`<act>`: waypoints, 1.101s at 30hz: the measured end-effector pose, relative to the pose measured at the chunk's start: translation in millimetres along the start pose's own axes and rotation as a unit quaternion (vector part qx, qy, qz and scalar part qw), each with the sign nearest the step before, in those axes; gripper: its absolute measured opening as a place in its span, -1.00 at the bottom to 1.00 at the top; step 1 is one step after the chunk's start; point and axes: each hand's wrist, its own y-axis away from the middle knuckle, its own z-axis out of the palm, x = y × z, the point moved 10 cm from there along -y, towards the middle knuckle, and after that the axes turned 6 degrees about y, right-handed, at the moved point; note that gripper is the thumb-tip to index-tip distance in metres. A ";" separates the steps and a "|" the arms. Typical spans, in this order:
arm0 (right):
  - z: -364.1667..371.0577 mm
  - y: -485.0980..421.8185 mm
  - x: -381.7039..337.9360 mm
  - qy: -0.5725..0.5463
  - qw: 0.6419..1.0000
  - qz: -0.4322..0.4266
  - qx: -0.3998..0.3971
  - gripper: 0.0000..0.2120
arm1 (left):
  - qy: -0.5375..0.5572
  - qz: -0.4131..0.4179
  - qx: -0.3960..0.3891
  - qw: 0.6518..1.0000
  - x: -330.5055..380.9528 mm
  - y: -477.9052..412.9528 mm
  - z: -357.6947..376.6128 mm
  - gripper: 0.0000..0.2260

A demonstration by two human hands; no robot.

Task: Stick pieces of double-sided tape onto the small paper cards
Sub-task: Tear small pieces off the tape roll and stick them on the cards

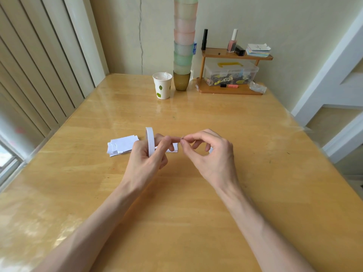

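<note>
A loose pile of small paper cards lies on the wooden table, at the left and just beyond the left hand, whose fingers curl round an upright tape roll. To the right, the right hand pinches thumb and forefinger together on what appears to be the tape end, too small to see clearly, with its other fingers loosely curled. No card visibly carries tape, so the work seems to be at pulling off a piece, with the sticking not yet done.
</note>
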 end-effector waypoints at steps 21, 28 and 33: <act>-0.4 -0.8 -3.5 0.030 0.999 -0.030 0.011 -0.92 | -0.050 0.038 0.006 0.998 4.5 2.7 0.2 -0.73; -4.1 -0.8 -1.2 0.008 1.000 -0.006 0.022 -0.89 | -0.016 0.026 0.003 1.000 5.4 1.8 1.9 -0.68; -11.8 -4.8 25.4 -0.071 0.991 0.105 0.049 -0.87 | 0.013 0.005 0.027 1.000 -2.8 -1.5 -8.5 -0.69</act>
